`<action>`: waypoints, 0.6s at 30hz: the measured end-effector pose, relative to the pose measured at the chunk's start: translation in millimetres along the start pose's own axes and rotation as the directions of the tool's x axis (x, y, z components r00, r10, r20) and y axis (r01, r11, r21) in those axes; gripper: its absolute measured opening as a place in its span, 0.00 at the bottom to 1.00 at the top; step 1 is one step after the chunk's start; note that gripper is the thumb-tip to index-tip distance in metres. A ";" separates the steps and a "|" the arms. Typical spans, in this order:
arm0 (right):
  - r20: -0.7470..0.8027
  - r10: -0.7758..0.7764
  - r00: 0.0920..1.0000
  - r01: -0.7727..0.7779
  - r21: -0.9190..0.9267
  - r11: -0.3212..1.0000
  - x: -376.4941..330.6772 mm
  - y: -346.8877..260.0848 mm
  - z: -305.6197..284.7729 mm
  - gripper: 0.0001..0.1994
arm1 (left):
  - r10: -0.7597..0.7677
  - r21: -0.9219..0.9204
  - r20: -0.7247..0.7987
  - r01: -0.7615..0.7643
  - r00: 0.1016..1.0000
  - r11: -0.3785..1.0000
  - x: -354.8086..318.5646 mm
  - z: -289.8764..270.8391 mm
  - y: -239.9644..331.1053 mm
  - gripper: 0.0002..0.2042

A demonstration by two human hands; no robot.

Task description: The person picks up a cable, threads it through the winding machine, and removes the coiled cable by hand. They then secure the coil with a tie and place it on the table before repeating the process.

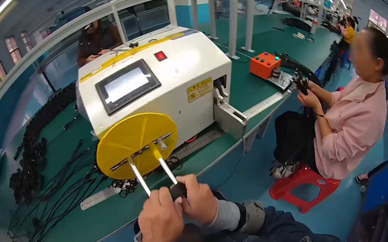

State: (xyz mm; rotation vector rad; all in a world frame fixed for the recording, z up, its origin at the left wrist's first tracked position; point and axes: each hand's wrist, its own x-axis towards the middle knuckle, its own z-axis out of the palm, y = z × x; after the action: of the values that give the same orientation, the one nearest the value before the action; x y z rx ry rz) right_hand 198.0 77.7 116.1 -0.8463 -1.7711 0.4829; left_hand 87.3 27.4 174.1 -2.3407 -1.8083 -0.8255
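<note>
My left hand point(161, 220) and my right hand point(198, 200) are close together in front of a white winding machine point(186, 78). Both are closed around a small black cable coil point(178, 191), mostly covered by my fingers. Two pale rods point(139, 176) stick out from the machine's yellow disc point(119, 139) and reach to my fingers, one by each hand. Whether the coil still sits on the rod ends cannot be made out. A lit screen point(128, 84) and a red switch point(160, 56) are on top of the machine.
Black cables point(67, 179) and bundled coils point(29, 155) lie on the green bench point(114, 228) at left. A steel ruler point(98, 197) runs under the disc. An orange box point(265, 65) stands at right. A co-worker point(352, 119) sits on a red stool point(302, 187), holding black cables.
</note>
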 end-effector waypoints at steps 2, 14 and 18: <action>0.018 -0.039 0.999 0.039 0.005 0.999 -13.2 -3.4 -1.3 0.18 | -0.061 -0.026 -0.049 0.060 0.997 0.998 -20.7 11.0 4.1 0.11; 0.275 0.033 0.961 0.016 -0.173 0.985 -63.2 73.5 34.1 0.13 | -0.162 -0.804 0.355 0.389 0.921 0.449 -67.0 103.1 -80.6 0.20; 0.259 -0.050 0.965 0.043 0.032 0.999 -72.4 82.5 54.3 0.12 | -0.141 -0.591 0.807 0.779 0.574 -0.209 -68.2 110.0 -94.7 0.20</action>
State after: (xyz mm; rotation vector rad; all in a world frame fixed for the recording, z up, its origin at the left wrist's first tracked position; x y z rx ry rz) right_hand 186.3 83.1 -5.7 -0.7469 -2.0152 0.6076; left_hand 30.0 37.1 24.7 -2.1133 -3.3442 -2.7099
